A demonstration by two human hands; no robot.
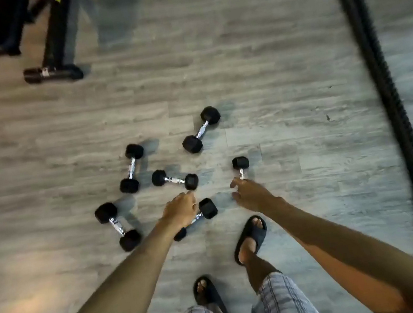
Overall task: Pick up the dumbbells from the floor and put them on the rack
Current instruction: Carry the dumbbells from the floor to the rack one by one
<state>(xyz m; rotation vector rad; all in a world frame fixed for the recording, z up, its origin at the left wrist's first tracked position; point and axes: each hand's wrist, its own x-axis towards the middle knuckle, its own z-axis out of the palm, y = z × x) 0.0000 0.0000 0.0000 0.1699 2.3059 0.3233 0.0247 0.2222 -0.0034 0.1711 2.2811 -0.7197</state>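
Observation:
Several black hex dumbbells with chrome handles lie scattered on the grey wood floor [284, 88]. My left hand [180, 209] hangs over one dumbbell [207, 208], whose handle shows beside my wrist; the hand holds nothing and its fingertips reach toward another dumbbell [173, 179]. My right hand [249, 193] has its fingers spread over the near end of a small dumbbell [240, 163], hiding that dumbbell's lower head. More dumbbells lie to the left [117, 226], [131, 168] and farther away [201, 129]. No rack is in view.
A thick black battle rope [387, 98] runs along the right side of the floor. At top left stands a black bench frame [55, 45] with a foot bar [53, 72]. My feet in dark slides [249, 233] stand just behind the dumbbells.

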